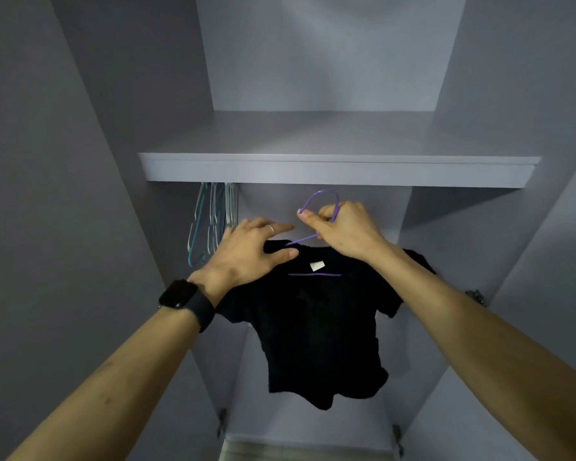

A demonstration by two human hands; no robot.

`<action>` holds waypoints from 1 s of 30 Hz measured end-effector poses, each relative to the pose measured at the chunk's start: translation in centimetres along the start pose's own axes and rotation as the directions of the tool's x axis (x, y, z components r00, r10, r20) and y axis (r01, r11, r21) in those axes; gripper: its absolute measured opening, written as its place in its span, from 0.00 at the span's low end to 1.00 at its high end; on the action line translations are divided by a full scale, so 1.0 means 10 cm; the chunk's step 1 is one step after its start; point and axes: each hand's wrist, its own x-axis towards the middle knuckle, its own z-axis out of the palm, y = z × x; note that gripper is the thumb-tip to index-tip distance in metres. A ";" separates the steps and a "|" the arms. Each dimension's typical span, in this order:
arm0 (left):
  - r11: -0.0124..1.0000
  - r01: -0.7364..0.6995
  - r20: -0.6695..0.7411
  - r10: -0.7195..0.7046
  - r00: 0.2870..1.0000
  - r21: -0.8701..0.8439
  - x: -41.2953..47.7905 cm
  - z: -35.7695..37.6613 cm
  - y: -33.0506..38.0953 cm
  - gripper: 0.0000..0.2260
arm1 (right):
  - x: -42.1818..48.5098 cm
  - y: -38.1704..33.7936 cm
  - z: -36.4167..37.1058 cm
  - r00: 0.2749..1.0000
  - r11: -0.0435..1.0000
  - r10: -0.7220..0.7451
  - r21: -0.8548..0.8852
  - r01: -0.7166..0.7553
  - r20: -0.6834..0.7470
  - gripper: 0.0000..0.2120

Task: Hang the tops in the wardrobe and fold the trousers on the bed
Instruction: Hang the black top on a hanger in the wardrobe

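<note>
A black short-sleeved top point(320, 327) hangs on a purple hanger point(320, 197) inside the open wardrobe, just below the shelf point(340, 169). My right hand point(343, 227) grips the hanger at the base of its hook, which points up toward the underside of the shelf. My left hand point(250, 251) rests on the top's left shoulder with the fingers stretched out and the thumb under the collar edge. The rail is hidden behind the shelf front.
Several empty blue and white hangers point(210, 221) hang at the left end under the shelf. Wardrobe doors point(64, 227) stand open on both sides, with hinges low down. A pale floor strip shows at the bottom.
</note>
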 end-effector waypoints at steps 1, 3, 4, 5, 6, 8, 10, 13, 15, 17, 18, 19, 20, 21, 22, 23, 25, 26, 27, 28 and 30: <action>0.997 -0.051 -0.031 0.053 0.998 0.058 0.00 0.00 0.03 0.21 | -0.03 0.01 0.04 1.000 1.000 -0.008 0.008 0.007 0.021 0.35; 0.989 -0.124 -0.028 0.126 0.992 0.083 0.00 0.01 0.10 0.15 | -0.10 0.02 0.10 1.000 0.996 -0.009 0.085 0.008 0.012 0.38; 0.989 -0.125 -0.017 0.126 0.992 0.083 0.00 0.03 0.13 0.12 | -0.14 0.06 0.11 1.000 0.990 -0.007 0.138 0.008 -0.006 0.38; 0.990 -0.110 -0.015 0.112 0.994 0.093 -0.01 0.06 0.14 0.11 | -0.18 0.13 0.10 1.000 0.977 -0.002 0.212 0.006 -0.022 0.37; 0.989 -0.095 -0.035 0.099 0.994 0.111 -0.02 0.08 0.14 0.11 | -0.21 0.22 0.07 1.000 0.955 0.018 0.295 -0.010 -0.026 0.35; 0.990 -0.064 -0.092 0.076 0.993 0.124 -0.06 0.11 0.09 0.10 | -0.29 0.46 0.01 0.991 0.923 0.118 0.363 -0.130 0.056 0.36; 0.995 -0.018 -0.126 0.030 0.992 0.093 -0.12 0.12 0.02 0.10 | -0.38 0.69 0.02 0.931 0.933 0.253 0.189 -0.307 0.263 0.46; 0.997 -0.009 -0.073 0.014 0.997 0.076 -0.17 0.15 -0.06 0.08 | -0.54 0.89 0.27 0.870 0.891 0.345 0.167 -0.421 0.353 0.38; 0.997 -0.055 -0.055 0.058 0.997 0.058 -0.17 0.21 -0.01 0.08 | -0.62 0.85 0.47 0.921 0.889 0.299 0.278 -0.364 0.248 0.31; 0.995 -0.084 -0.065 0.080 0.995 -0.062 -0.13 0.27 0.11 0.09 | -0.66 0.78 0.60 0.965 0.913 0.211 0.322 -0.252 0.159 0.28; 0.986 -0.057 -0.047 0.050 0.998 -0.159 -0.11 0.29 0.18 0.09 | -0.66 0.74 0.65 0.976 0.924 0.175 0.320 -0.208 0.127 0.27; 0.975 -0.022 -0.029 0.016 0.999 -0.219 -0.08 0.30 0.21 0.08 | -0.66 0.69 0.67 0.985 0.937 0.150 0.307 -0.168 0.080 0.25; 0.972 0.003 -0.017 -0.007 1.000 -0.236 -0.05 0.31 0.21 0.07 | -0.67 0.66 0.68 0.992 0.950 0.123 0.290 -0.116 -0.004 0.22; 0.974 0.025 -0.009 -0.028 1.000 -0.225 -0.03 0.32 0.17 0.08 | -0.67 0.65 0.66 0.989 0.964 0.082 0.262 -0.049 -0.119 0.20; 0.974 0.052 -0.004 -0.054 0.999 -0.219 -0.04 0.33 0.13 0.08 | -0.70 0.66 0.63 0.972 0.974 0.025 0.223 0.029 -0.235 0.17; 0.973 0.078 -0.006 -0.081 0.997 -0.217 -0.06 0.34 0.09 0.08 | -0.72 0.68 0.60 0.948 0.981 -0.034 0.172 0.093 -0.317 0.16; 0.962 0.109 -0.036 -0.122 0.992 -0.252 -0.08 0.34 0.00 0.08 | -0.81 0.74 0.55 0.950 0.988 -0.129 0.048 0.148 -0.285 0.18; 0.951 0.119 -0.045 -0.137 0.989 -0.286 -0.09 0.34 -0.04 0.07 | -0.86 0.79 0.54 0.969 0.992 -0.125 0.003 0.128 -0.214 0.21; 0.942 0.121 -0.044 -0.142 0.989 -0.313 -0.09 0.33 -0.06 0.06 | -0.91 0.84 0.52 0.985 0.997 -0.080 -0.002 0.080 -0.155 0.25; 0.939 0.118 -0.033 -0.135 0.990 -0.324 -0.08 0.32 -0.08 0.06 | -0.94 0.89 0.49 0.992 0.999 -0.018 0.032 0.022 -0.128 0.28; 0.941 0.105 -0.005 -0.113 0.994 -0.322 -0.04 0.30 -0.07 0.05 | -0.94 1.03 0.42 0.993 0.998 0.053 0.039 -0.049 -0.108 0.26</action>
